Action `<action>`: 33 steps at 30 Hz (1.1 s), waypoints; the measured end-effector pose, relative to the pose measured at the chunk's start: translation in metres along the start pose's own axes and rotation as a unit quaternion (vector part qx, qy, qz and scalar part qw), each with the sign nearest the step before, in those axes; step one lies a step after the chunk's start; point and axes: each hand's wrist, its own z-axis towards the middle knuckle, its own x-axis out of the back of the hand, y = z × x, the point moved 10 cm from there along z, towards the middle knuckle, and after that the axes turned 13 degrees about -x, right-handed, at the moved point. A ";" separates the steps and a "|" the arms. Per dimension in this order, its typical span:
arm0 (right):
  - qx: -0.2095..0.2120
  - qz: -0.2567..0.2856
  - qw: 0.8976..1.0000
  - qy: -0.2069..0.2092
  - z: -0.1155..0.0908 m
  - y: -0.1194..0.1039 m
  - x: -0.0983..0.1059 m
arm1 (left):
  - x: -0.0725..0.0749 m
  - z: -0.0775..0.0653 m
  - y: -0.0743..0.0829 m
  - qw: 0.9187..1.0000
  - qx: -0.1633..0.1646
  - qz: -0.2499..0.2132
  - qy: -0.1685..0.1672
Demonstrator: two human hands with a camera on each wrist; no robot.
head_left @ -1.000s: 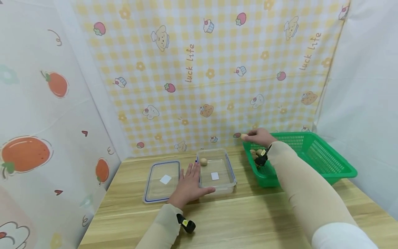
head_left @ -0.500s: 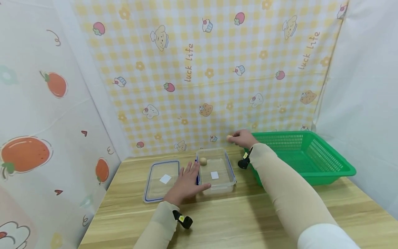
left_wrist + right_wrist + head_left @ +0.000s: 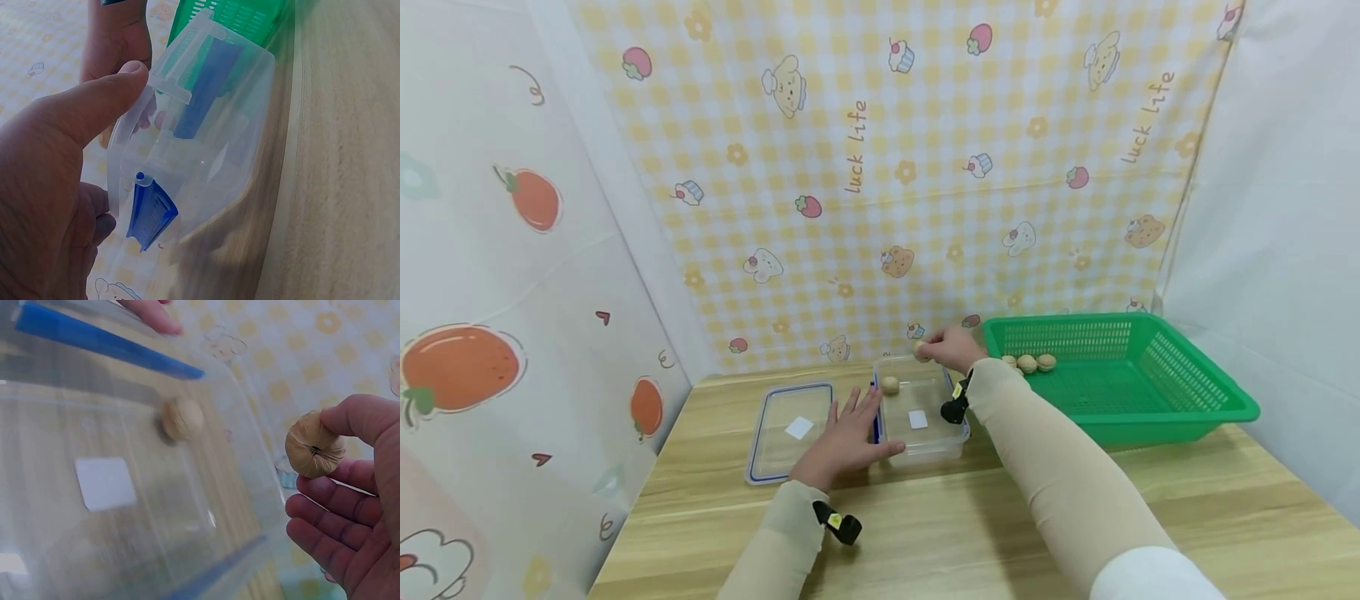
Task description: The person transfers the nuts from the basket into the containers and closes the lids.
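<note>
In the head view my right hand (image 3: 957,350) is over the back right of a clear plastic food container (image 3: 917,446). A tan, wrinkled walnut (image 3: 310,450) is pinched between its thumb and fingers, at the height of the rim. Another walnut (image 3: 890,385) lies inside the container, in the back left corner. My left hand (image 3: 850,440) rests at the container's left side, fingers straight and spread, thumb toward its front. The left wrist view shows the thumb against the rim and a blue clip (image 3: 151,215) hanging down.
Left of the container, a clear lid (image 3: 775,442) with a blue seal lies flat on the wooden table (image 3: 925,533). A green basket (image 3: 1142,430) stands to the right, with several walnuts (image 3: 1027,363) at its left end. A patterned curtain (image 3: 820,292) hangs behind.
My right hand has moved left from the green basket to above the container, carrying the walnut. The walnuts in the basket are now in plain sight. The left hand has barely shifted.
</note>
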 end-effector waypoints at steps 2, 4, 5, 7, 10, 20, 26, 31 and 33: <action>-0.003 0.007 1.000 -0.001 0.000 -0.002 -0.007 | 0.001 0.000 0.000 1.000 -0.001 0.000 0.002; -0.002 0.010 1.000 0.001 0.000 -0.003 -0.014 | 0.001 0.000 0.000 1.000 -0.001 0.000 0.002; -0.002 0.009 1.000 0.005 0.000 -0.003 -0.017 | 0.001 0.000 0.001 1.000 -0.001 0.000 0.002; -0.002 0.006 1.000 0.011 0.000 -0.002 -0.024 | 0.001 -0.001 0.000 1.000 0.000 0.000 0.003; -0.007 0.007 1.000 0.016 0.000 0.002 -0.035 | 0.001 -0.001 -0.001 1.000 0.001 0.004 0.003; -0.025 -0.007 1.000 0.007 -0.003 0.012 -0.068 | 0.001 -0.001 0.001 1.000 -0.003 0.004 -0.001; -0.022 -0.013 1.000 -0.009 -0.007 0.008 -0.081 | 0.002 -0.001 0.000 1.000 -0.006 0.008 0.000; -0.018 0.005 1.000 -0.016 -0.006 0.010 -0.087 | 0.002 0.000 0.001 1.000 -0.009 0.010 -0.002; -0.022 0.005 1.000 -0.010 -0.005 0.013 -0.088 | 0.001 0.000 0.001 1.000 -0.011 0.009 -0.002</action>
